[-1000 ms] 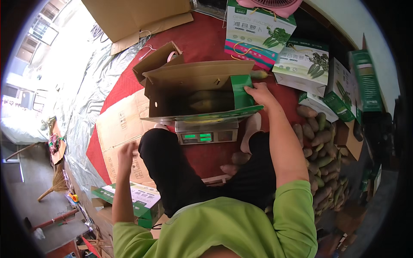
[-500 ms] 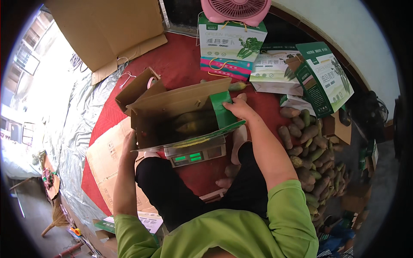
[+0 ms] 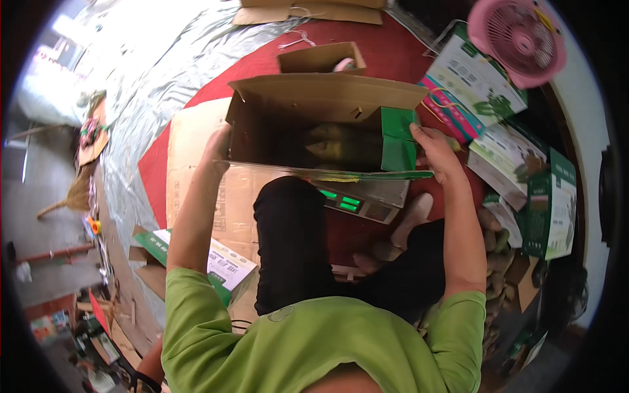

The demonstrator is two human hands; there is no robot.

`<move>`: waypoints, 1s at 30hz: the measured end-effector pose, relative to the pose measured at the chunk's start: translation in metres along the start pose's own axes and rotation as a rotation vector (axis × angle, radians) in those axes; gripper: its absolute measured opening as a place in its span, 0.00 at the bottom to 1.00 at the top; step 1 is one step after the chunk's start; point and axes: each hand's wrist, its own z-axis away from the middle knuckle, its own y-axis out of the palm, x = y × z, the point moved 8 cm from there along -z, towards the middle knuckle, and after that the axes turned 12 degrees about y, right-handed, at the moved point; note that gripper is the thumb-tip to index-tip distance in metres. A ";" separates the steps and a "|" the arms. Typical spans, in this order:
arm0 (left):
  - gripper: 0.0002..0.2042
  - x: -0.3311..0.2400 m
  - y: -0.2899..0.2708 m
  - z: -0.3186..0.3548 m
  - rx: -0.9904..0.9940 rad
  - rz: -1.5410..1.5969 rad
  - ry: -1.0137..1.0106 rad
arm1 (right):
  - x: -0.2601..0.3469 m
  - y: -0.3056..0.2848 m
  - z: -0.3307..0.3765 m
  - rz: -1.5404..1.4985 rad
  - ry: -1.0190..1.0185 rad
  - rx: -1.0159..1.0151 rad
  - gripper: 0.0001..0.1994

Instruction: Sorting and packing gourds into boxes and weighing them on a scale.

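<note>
My left hand (image 3: 218,147) presses against the left end of an open cardboard box (image 3: 295,92), its fingers mostly hidden by the wall. At the other end my right hand (image 3: 434,149) grips the box beside its green flap (image 3: 398,141), thumb on the edge. Several long greenish radishes (image 3: 334,149) lie in the shadowed inside. Below the box's front edge, a scale (image 3: 370,200) with lit green digits shows in part. Whether the box still touches the scale is hidden.
Flattened cardboard (image 3: 196,150) lies on the red floor cover (image 3: 393,39). A small open carton (image 3: 314,61) stands behind the box. To the right are printed boxes (image 3: 481,82), a pink fan (image 3: 521,42) and a radish pile (image 3: 501,262). A green-white carton (image 3: 226,262) sits at my left.
The view has turned, so the surroundings have swung rightward. Held by both hands, the box has shifted left relative to the scale. My right hand has moved to the box's outer end.
</note>
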 end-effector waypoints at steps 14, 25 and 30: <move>0.16 0.045 -0.394 0.086 -0.238 -0.191 0.209 | 0.081 0.342 0.002 0.398 -0.070 0.515 0.35; 0.25 0.197 -0.493 0.241 -0.128 0.337 -0.177 | -0.071 0.481 0.055 0.789 0.143 0.538 0.47; 0.23 0.193 -0.452 0.252 0.046 0.346 -0.081 | -0.182 0.497 0.076 0.597 0.461 0.700 0.33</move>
